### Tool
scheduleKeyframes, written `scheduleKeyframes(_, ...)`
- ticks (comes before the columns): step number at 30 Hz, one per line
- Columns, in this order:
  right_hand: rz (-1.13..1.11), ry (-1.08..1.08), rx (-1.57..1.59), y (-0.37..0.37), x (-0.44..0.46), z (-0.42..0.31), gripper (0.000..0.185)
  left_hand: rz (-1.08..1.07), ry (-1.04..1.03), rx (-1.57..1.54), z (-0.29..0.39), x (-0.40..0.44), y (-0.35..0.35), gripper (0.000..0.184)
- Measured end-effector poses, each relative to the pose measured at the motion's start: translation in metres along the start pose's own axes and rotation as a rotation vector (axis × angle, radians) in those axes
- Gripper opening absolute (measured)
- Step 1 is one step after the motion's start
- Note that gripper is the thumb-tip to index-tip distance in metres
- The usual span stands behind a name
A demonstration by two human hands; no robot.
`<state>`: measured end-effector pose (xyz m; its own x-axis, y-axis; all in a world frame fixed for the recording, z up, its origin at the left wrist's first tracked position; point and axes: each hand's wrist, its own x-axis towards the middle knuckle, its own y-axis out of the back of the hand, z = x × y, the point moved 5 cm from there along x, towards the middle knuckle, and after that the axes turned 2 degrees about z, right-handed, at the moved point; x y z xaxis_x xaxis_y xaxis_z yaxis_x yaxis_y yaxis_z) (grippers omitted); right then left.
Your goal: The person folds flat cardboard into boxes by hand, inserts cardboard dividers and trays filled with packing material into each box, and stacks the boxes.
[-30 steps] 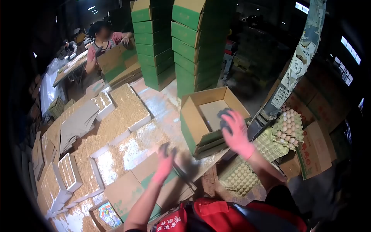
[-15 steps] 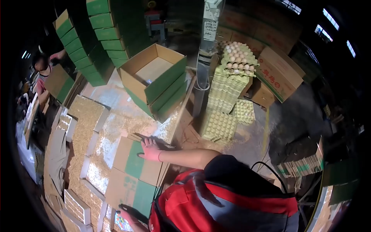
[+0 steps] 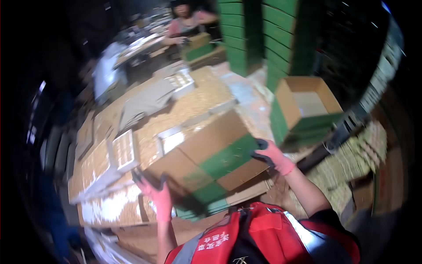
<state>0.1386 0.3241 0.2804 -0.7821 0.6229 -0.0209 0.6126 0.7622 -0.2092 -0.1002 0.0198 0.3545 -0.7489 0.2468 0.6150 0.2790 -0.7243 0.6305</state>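
Flattened cardboard box (image 3: 209, 156), brown with green bands, tilted, slightly blurred

A table (image 3: 103, 207) strewn with tan flakes (image 3: 206, 88) and a pale post (image 3: 383, 81) stand in a dim hall

On the red vest (image 3: 274, 226) at the bottom centre of the frame, we can make out white Chinese characters (image 3: 213, 241), among them what looks like 宝买菜, with a blurred second line. We cannot read the green print on the cardboard (image 3: 222, 152) near the centre, nor the markings on the post (image 3: 381, 72), upper right.
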Motion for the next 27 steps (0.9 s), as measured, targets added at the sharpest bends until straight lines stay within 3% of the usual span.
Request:
scheduleKeyframes(1,-0.056,-0.062,-0.005,0.009,0.01,0.005,0.045,0.098,-0.201,0.106,0.038,0.013,0.012,0.073)
scheduleKeyframes(3,0.039,-0.02,-0.297,0.037,0.035,0.043,0.044,-0.256,-0.457,0.174,0.057,0.021,-0.015,0.074)
scheduleKeyframes(4,-0.112,-0.099,-0.413,0.027,0.038,0.032,0.049,-0.424,-0.548,0.164,0.065,0.019,-0.028,0.075)
scheduleKeyframes(5,-0.167,-0.388,-0.649,0.022,0.049,0.038,0.065,-0.535,-0.589,0.09,0.068,0.019,-0.042,0.08)
scheduleKeyframes(7,0.068,0.35,-0.871,-0.003,0.047,-0.03,0.077,-0.386,-0.629,0.043,0.07,0.021,-0.044,0.08)
scheduleKeyframes(8,0.171,0.554,-0.983,-0.026,0.042,-0.076,0.083,-0.368,-0.618,0.057,0.079,0.025,-0.041,0.079)
scheduleKeyframes(9,0.163,0.778,-1.097,-0.052,0.038,-0.097,0.075,-0.366,-0.592,0.077,0.085,0.022,-0.035,0.079)
scheduleKeyframes(10,-0.103,0.804,-1.216,-0.08,0.047,-0.097,0.071,-0.439,-0.562,0.125,0.079,0.017,-0.041,0.077)
scheduleKeyframes(11,-0.368,0.829,-1.325,-0.104,0.053,-0.092,0.067,-0.342,-0.635,0.106,0.084,0.015,-0.033,0.071)
scheduleKeyframes(12,-0.555,0.478,-1.283,-0.111,0.071,-0.075,0.062,-0.375,-0.651,0.124,0.082,0.008,-0.025,0.067)
scheduleKeyframes(15,-0.685,0.187,-1.128,-0.11,0.124,-0.07,0.063,-0.482,-0.69,0.164,0.079,-0.019,-0.009,0.056)
scheduleKeyframes(16,-0.709,0.354,-1.333,-0.118,0.143,-0.058,0.062,-0.558,-0.745,0.076,0.091,-0.026,-0.006,0.052)
scheduleKeyframes(17,-0.699,0.622,-1.351,-0.146,0.135,-0.082,0.062,-0.645,-0.798,-0.016,0.108,-0.035,0.0,0.049)
scheduleKeyframes(19,-0.652,1.153,-1.3,-0.203,0.107,-0.121,0.063,-0.622,-1.045,-0.082,0.139,-0.044,0.023,0.035)
scheduleKeyframes(21,-0.81,0.962,-1.334,-0.202,0.15,-0.089,0.048,-0.591,-1.043,0.066,0.113,-0.034,0.036,0.021)
scheduleKeyframes(23,-0.708,0.803,-1.446,-0.177,0.187,-0.057,0.034,-0.648,-0.857,0.307,0.08,-0.013,0.056,0.004)
scheduleKeyframes(25,-0.692,0.807,-1.594,-0.181,0.175,-0.072,0.027,-0.782,-0.763,0.336,0.044,0.003,0.072,0.01)
scheduleKeyframes(27,-0.69,0.79,-1.737,-0.181,0.151,-0.074,0.021,-0.851,-0.528,0.245,0.027,-0.007,0.09,0.021)
